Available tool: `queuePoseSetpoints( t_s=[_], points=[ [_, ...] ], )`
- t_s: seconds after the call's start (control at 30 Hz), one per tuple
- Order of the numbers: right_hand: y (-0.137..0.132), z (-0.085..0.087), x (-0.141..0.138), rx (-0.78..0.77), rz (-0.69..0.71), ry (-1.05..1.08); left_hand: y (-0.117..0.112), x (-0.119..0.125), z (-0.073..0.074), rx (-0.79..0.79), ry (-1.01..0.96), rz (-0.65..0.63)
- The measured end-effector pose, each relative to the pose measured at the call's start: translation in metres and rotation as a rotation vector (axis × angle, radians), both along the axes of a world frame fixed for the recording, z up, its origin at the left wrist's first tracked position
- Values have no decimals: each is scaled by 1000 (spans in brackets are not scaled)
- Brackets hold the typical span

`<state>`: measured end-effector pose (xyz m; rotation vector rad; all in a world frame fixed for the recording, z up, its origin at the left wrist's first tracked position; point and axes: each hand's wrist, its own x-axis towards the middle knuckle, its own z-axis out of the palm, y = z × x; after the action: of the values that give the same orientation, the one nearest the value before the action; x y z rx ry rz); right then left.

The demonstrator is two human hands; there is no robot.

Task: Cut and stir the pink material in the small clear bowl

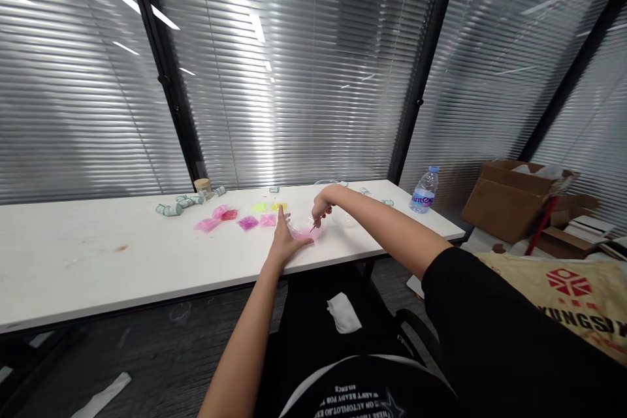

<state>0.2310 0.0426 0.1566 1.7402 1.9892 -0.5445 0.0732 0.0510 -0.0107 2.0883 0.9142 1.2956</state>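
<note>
My left hand (285, 240) lies on the white table (98, 261), its fingers against the left side of a clear shallow bowl holding something pink (307, 232). My right hand (324, 201) hovers over the bowl and pinches a thin stick-like tool (315, 224) whose tip points down into the pink contents. Several small bags of pink, magenta and yellow beads (247, 217) lie just left of and behind my left hand.
Small green-white rolls (181, 204) and a tan jar (202, 185) sit at the table's back. A water bottle (424, 190) stands at the right end. Cardboard boxes (514, 199) sit on the floor right; white tissue (343, 311) lies on the black chair below.
</note>
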Motion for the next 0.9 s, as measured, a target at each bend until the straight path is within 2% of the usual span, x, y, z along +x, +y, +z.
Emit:
queuePoseSetpoints(
  t_s=[0.17,0.33,0.63,0.9],
  points=[
    [1,-3,-6,-47,-12,-5,1,0,-1,10,0,-9],
    [1,-5,-12,-76,37,-10,1,-1,1,13,0,-4],
    [1,-5,-10,-57,104,-32,0,0,2,7,18,8],
    [-2,-4,0,26,-4,-60,0,0,4,47,11,37]
  ],
)
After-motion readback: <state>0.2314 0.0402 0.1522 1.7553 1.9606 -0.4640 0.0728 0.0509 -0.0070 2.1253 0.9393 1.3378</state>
